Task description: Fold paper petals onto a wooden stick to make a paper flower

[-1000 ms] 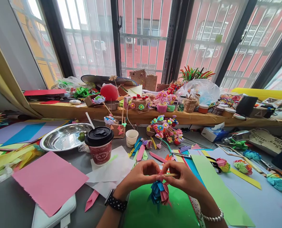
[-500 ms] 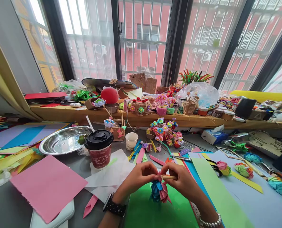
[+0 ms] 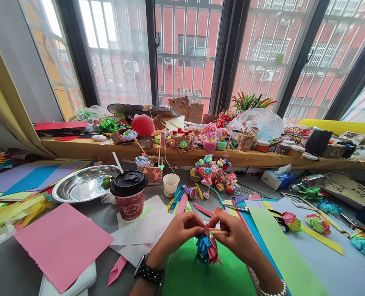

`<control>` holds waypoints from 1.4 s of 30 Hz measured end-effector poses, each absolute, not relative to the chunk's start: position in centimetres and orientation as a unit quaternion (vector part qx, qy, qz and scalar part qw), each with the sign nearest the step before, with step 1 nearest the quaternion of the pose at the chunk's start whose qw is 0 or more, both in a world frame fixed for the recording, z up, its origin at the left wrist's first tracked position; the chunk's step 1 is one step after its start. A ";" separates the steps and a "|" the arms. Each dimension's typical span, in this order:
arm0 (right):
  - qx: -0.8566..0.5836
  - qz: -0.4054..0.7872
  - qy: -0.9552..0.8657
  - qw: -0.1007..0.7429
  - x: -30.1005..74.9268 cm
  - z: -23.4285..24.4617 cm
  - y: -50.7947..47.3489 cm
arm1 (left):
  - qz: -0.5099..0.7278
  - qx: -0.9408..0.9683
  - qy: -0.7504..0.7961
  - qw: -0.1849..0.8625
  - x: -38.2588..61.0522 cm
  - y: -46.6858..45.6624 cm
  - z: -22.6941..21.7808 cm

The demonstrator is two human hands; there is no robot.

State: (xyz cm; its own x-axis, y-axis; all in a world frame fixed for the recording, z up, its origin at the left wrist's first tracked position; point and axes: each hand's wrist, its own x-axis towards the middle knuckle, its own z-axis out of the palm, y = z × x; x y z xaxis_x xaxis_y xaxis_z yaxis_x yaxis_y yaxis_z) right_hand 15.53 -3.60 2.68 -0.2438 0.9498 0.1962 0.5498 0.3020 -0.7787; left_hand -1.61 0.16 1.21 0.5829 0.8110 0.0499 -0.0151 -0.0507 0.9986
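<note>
A folded paper flower point(image 3: 207, 249) in blue and pink hangs below my fingers, over a green board point(image 3: 210, 279). My left hand point(image 3: 185, 228) pinches the pink paper at the flower's top between thumb and fingertips. Close against it, my right hand point(image 3: 230, 230) is closed, with a thin wooden stick point(image 3: 218, 232) lying between thumb and fingers and pointing at the same pink paper. The fingertips of both hands almost meet there. Exactly how the right fingertips touch the pink paper is partly hidden.
To the left stand a lidded coffee cup point(image 3: 129, 197) with a straw, a steel plate point(image 3: 62, 191) and a pink sheet point(image 3: 63, 246). A paper cup point(image 3: 171, 185) is behind. Scissors point(image 3: 237, 207), a light green strip point(image 3: 281, 246) and finished paper flowers point(image 3: 317, 224) lie on the right.
The view has shifted very slightly. Both hands keep their hold at the top of the paper flower, with hardly any visible movement.
</note>
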 end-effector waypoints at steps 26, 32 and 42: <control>-0.537 0.230 -0.748 0.314 15.1 2.9 -3.8 | 0.327 0.675 0.345 0.565 -1.6 0.4 0.8; -0.537 0.197 -0.760 0.307 15.0 2.6 -3.6 | 0.328 0.678 0.355 0.554 -1.5 0.5 0.6; -0.534 0.177 -0.769 0.303 15.1 2.2 -3.6 | 0.315 0.650 0.337 0.604 -1.7 0.5 0.9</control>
